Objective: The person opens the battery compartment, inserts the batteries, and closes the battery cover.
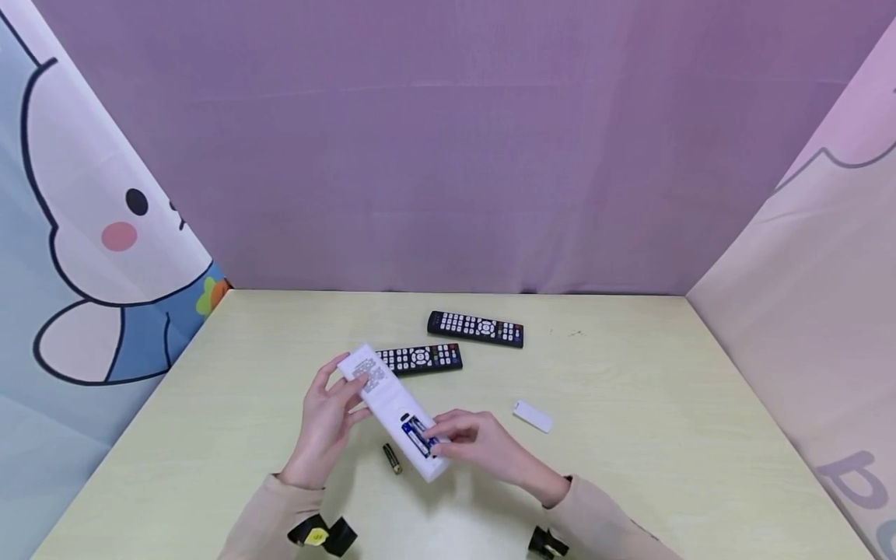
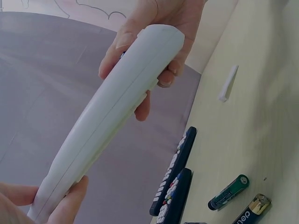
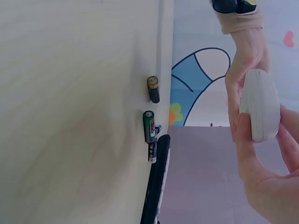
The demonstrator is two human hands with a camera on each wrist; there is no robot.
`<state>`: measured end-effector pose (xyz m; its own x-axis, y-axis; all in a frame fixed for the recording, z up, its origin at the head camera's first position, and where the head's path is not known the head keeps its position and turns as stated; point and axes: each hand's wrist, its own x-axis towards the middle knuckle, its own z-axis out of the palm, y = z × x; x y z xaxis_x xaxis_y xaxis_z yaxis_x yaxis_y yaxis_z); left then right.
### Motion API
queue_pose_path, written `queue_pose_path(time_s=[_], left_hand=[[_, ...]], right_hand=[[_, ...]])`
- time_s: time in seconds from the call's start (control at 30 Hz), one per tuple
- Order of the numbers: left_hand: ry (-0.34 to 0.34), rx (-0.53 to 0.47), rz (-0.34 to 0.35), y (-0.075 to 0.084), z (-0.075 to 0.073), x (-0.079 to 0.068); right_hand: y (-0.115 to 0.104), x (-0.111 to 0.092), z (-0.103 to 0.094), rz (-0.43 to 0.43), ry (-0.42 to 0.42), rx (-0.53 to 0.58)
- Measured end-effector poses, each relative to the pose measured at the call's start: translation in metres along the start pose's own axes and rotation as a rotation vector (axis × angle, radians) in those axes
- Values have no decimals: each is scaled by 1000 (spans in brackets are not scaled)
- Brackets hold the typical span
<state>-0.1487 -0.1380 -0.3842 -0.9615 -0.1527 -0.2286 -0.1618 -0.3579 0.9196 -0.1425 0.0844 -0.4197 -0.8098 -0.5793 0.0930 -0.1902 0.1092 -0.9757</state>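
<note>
My left hand (image 1: pixel 325 426) grips the upper end of a white remote control (image 1: pixel 386 398), held tilted above the table with its back up. Two blue batteries (image 1: pixel 418 437) lie in its uncovered battery compartment. At the lower end, my right hand (image 1: pixel 486 449) holds the remote, thumb and index finger over the batteries, other fingers underneath in the left wrist view. A black-and-gold battery (image 1: pixel 392 459) lies on the table below the remote. The left wrist view also shows a green battery (image 2: pixel 229 192) beside it. To the right lies the white battery cover (image 1: pixel 533 417).
Two black remote controls lie further back, one (image 1: pixel 476 329) behind the other (image 1: pixel 428 358), which the white remote partly covers. In the right wrist view, another battery (image 3: pixel 153 153) shows beyond the green one. Printed curtains enclose the table (image 1: pixel 630 373) on its sides.
</note>
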Motion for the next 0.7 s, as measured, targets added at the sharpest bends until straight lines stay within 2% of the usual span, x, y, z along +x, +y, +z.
queue_pose_path(time_s=[0.33, 0.7], left_hand=[[-3, 4, 7, -1, 3, -1], [0, 5, 5, -3, 5, -1]], right_hand=[[-5, -2, 5, 46, 113, -76], [-6, -5, 8, 69, 140, -61]])
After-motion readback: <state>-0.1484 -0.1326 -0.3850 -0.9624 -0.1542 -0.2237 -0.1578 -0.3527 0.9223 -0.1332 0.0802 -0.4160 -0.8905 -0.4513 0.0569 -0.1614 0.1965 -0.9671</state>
